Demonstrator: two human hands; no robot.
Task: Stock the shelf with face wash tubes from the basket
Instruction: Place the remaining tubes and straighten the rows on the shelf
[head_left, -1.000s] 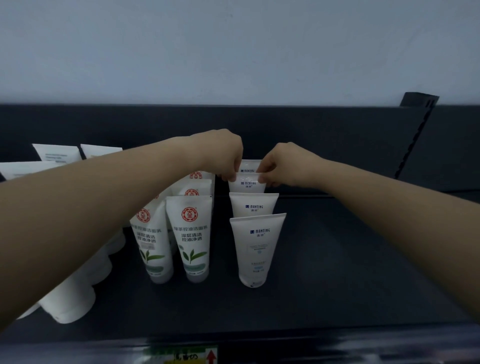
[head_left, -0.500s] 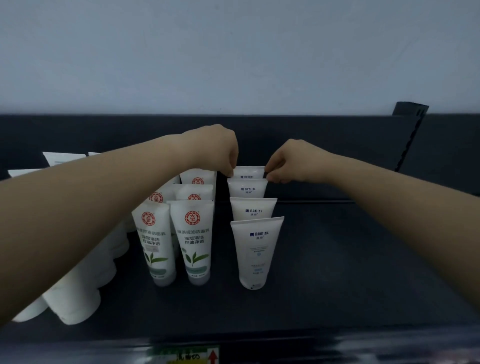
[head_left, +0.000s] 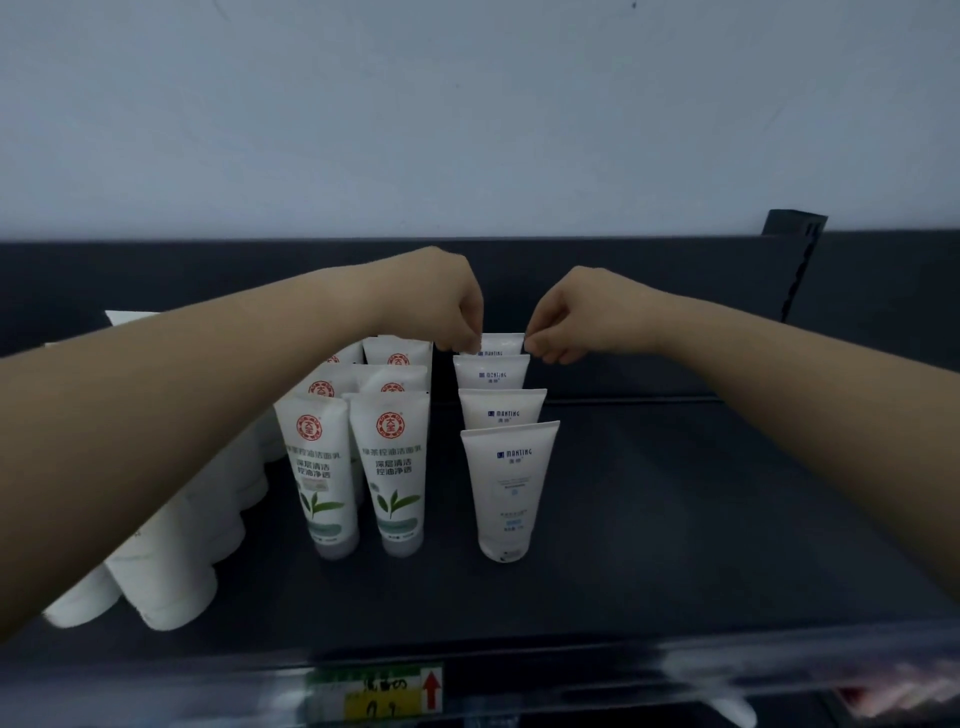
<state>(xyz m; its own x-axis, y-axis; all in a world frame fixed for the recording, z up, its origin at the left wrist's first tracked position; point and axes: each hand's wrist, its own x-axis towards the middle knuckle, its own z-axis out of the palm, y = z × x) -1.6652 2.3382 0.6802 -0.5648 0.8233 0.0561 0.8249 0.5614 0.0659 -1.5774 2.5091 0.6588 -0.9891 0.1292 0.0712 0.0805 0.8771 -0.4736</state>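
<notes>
A row of white face wash tubes with blue print runs front to back on the dark shelf (head_left: 675, 519); the front tube (head_left: 506, 488) stands cap down. My left hand (head_left: 441, 301) and my right hand (head_left: 576, 317) pinch the two top corners of the rearmost tube (head_left: 501, 344) at the back of that row. To the left stand white tubes with a red seal and green leaves (head_left: 392, 467), in two rows. The basket is out of view.
Plain white tubes (head_left: 171, 566) crowd the shelf's left side under my left forearm. A dark back panel (head_left: 649, 312) and a bracket (head_left: 795, 260) close the rear right. A price label (head_left: 374, 696) sits on the front rail.
The view has dipped slightly. Both hands have stayed on the rearmost tube, which now stands a little further back in its row.
</notes>
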